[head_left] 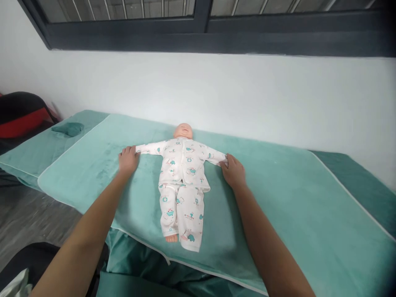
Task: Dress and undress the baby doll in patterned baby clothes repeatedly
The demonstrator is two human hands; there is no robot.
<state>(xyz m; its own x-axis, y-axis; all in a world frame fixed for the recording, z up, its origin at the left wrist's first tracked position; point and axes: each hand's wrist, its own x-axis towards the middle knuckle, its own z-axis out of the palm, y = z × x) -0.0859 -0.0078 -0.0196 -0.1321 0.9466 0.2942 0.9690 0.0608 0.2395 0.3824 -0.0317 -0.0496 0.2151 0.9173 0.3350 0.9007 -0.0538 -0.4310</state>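
A baby doll (183,131) lies on its back on a green bed cover (278,198), its arms spread wide. It wears a white printed pyjama top (183,163) and matching pyjama trousers (190,214). One bare foot (171,238) shows at a trouser hem; the other is hidden inside its leg. My left hand (128,159) is closed at the end of the sleeve on the left. On the other side, my right hand (234,170) pinches the cuff of the right-hand sleeve. The doll's own hands are hidden by the cuffs and my fingers.
A white wall (216,90) with a dark window frame (130,37) rises behind the bed. Toward the left end, the bed has a hole (68,129) in its cover. A black and red object (24,119) stands beyond that end. Grey floor (40,218) shows at lower left.
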